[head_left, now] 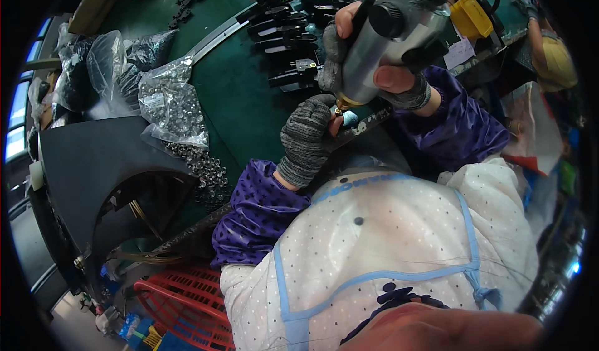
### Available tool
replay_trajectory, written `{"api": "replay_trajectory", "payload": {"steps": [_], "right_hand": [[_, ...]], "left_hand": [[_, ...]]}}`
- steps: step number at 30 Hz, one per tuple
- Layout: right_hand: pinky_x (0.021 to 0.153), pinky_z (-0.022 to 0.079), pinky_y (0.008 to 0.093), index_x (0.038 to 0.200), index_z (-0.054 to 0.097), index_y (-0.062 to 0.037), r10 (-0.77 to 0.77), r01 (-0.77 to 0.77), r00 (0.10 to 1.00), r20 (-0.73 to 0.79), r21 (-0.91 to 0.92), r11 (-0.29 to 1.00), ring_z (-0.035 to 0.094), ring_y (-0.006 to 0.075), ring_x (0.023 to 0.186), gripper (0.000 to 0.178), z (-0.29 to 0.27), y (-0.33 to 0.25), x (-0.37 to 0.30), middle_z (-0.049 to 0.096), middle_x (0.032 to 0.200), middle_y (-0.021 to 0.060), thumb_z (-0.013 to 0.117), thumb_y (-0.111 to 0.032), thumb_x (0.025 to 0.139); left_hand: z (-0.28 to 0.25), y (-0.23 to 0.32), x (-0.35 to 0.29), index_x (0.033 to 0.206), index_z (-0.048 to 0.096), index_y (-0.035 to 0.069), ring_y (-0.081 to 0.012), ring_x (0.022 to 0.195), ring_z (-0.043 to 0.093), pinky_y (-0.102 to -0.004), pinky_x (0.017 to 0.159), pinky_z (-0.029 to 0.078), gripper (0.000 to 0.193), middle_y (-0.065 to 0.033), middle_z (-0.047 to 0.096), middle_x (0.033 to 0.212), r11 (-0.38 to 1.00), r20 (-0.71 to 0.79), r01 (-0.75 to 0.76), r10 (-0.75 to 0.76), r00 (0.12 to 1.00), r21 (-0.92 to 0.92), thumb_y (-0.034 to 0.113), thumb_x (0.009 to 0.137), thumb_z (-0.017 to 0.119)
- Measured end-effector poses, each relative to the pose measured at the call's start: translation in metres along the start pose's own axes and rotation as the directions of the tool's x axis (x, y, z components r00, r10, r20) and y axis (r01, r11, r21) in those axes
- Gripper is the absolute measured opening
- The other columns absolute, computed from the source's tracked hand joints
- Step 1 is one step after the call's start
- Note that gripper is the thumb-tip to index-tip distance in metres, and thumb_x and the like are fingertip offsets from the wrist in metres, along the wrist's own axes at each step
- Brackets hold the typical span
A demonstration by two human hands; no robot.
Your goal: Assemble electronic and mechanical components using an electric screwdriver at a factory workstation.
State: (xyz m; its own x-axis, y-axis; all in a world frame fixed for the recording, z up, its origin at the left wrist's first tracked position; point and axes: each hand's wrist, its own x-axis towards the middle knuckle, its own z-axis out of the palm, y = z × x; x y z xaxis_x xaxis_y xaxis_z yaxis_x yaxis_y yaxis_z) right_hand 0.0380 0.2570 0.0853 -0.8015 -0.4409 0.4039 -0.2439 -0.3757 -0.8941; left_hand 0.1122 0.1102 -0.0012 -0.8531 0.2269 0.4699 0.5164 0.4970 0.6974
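My right hand [402, 84], in a grey glove with bare fingertips, is wrapped round a silver cylindrical hand-held power tool [365, 67]. The tool has a black knob on its side and tapers to a brass-coloured nozzle [339, 106], which points down toward me. Just at that nozzle, my left hand [307, 140], gloved the same way, has its thumb and fingers closed together. Whatever small piece it pinches is too hidden to name. Beyond my hands, several black elongated parts [284, 41] lie in a row on the green table [234, 80].
A clear bag [171, 105] spills small shiny pieces [206, 173] on the left, near other plastic bags [106, 64]. A dark curved panel [100, 148] stands at the left edge, above a red basket [187, 301]. Far right are a yellow container [471, 17] and another person's arm [535, 36].
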Motion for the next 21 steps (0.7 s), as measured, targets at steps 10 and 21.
{"api": "replay_trajectory", "payload": {"steps": [10,21], "right_hand": [[0.063,0.053,0.0322,0.109,0.044,-0.003,-0.088,0.057,0.993,0.083,0.323,0.945,0.06,0.0204,0.078,0.049,-0.004,0.014,-0.002,0.053,0.094,0.0102,0.071,-0.007,0.068],[0.064,0.048,0.0293,0.091,0.057,-0.0013,0.026,-0.022,1.0,0.012,-0.28,0.96,0.059,0.0166,0.072,0.043,0.0,0.02,0.006,0.06,0.08,0.0091,0.072,-0.029,0.062]], "left_hand": [[0.002,-0.007,-0.003,0.079,0.055,0.006,-0.0224,0.065,0.059,-0.0293,0.06,0.049,0.042,-0.0095,0.059,0.078,0.998,-0.008,-0.064,0.064,0.998,-0.017,0.022,0.053,0.083],[0.002,-0.004,-0.003,0.076,0.058,0.01,-0.0275,0.065,0.055,-0.0357,0.057,0.046,0.027,-0.0083,0.055,0.071,0.999,-0.024,-0.034,0.034,0.999,-0.035,0.023,0.059,0.076]]}}
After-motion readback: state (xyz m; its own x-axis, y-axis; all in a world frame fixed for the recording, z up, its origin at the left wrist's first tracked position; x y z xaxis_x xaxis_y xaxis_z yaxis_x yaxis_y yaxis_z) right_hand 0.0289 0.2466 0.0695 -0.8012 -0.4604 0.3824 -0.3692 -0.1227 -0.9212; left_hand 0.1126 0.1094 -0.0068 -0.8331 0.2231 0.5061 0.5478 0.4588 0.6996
